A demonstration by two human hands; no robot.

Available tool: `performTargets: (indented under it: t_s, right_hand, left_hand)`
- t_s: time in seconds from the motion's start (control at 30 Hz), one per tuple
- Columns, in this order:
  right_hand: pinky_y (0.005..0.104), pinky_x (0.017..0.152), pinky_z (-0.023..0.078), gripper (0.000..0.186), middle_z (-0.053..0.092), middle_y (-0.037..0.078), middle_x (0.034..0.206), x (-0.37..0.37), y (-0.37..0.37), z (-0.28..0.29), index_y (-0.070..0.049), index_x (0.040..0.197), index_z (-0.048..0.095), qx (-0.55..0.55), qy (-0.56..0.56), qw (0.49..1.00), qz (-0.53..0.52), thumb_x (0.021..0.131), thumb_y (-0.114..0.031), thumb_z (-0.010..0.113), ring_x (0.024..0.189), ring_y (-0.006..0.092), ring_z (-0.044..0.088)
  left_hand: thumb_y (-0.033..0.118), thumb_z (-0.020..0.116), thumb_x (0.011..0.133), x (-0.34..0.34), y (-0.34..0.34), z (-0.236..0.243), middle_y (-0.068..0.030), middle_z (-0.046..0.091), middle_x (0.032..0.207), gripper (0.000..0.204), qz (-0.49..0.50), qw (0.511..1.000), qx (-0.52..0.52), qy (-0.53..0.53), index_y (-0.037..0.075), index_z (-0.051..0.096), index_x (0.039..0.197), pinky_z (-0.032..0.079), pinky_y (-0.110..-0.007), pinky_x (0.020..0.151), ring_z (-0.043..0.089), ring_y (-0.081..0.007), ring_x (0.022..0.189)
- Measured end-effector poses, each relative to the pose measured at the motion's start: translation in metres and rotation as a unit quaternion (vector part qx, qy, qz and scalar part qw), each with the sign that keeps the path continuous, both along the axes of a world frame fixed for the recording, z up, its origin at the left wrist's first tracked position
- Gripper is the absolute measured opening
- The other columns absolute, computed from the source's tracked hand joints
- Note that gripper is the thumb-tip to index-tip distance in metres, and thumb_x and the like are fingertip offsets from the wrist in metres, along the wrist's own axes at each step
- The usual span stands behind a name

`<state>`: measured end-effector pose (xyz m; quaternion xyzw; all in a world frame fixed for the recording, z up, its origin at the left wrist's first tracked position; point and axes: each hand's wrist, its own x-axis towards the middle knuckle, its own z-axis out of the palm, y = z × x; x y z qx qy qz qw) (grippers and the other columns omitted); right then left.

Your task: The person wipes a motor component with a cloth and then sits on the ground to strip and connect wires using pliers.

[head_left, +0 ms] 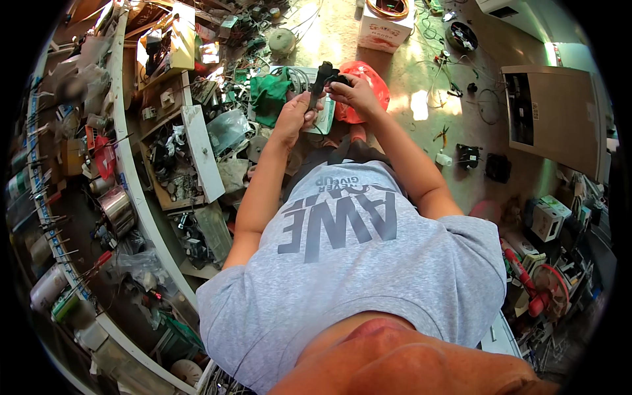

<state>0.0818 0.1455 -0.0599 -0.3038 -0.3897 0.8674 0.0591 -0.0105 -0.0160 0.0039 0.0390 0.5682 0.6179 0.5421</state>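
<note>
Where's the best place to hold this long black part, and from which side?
Probably the slim lower shaft of the long black part, from the left, as the left hand does: its top looks bulkier, and the right hand occupies the right.

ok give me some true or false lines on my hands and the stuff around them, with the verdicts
The left hand holds a long black object. True.
The right hand hangs at the person's side. False: it is raised near the left hand, fingers on a black part.
The wire coil lies under the white box. False: it sits on top.
The plastic bag by the right hand is blue. False: it is red.
The shirt is grey. True.
</note>
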Motion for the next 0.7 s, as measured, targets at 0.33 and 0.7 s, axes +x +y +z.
performTargets:
  t_s: [0.33,0.7]
  right_hand:
    - [0.0268,0.080,0.054,0.030,0.065,0.005,0.098,-0.003,-0.004,0.016,0.001,0.110,0.060,-0.007,0.037,0.999,-0.020,0.085,-0.012,0.069,0.086,0.0137,0.064]
    - [0.0244,0.076,0.053,0.030,0.067,0.004,0.097,0.001,-0.002,0.017,0.000,0.110,0.064,0.018,0.069,0.997,-0.002,0.083,-0.010,0.071,0.084,0.0107,0.063]
  left_hand:
    - [0.030,0.054,0.096,0.009,0.004,-0.025,-0.0039,0.065,0.089,0.032,0.016,0.980,-0.041,0.193,0.000,0.056,0.106,0.038,-0.018,0.052,0.049,-0.0023,0.062]
    - [0.023,0.065,0.089,0.011,0.003,-0.013,-0.0021,0.068,0.083,0.025,0.018,0.959,-0.054,0.279,0.000,0.060,0.098,0.043,-0.019,0.056,0.053,-0.0029,0.063]
